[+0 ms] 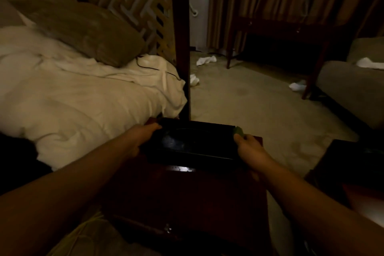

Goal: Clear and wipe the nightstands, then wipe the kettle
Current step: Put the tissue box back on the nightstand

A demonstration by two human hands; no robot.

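Observation:
A dark rectangular tray (193, 143) rests at the far end of a dark wooden nightstand (187, 197) beside the bed. My left hand (143, 133) grips the tray's left end. My right hand (249, 147) grips its right end, with a small green cloth (238, 130) pinched against the tray's corner. The tray's inside looks glossy and holds nothing I can make out. No kettle is in view.
A bed with a white duvet (83, 97) and an olive pillow (87, 31) lies to the left, with a dark bedpost (182, 48) behind the tray. Crumpled white tissues (205, 60) litter the carpet. A dark desk (280, 33) and a sofa (353, 81) stand at the right.

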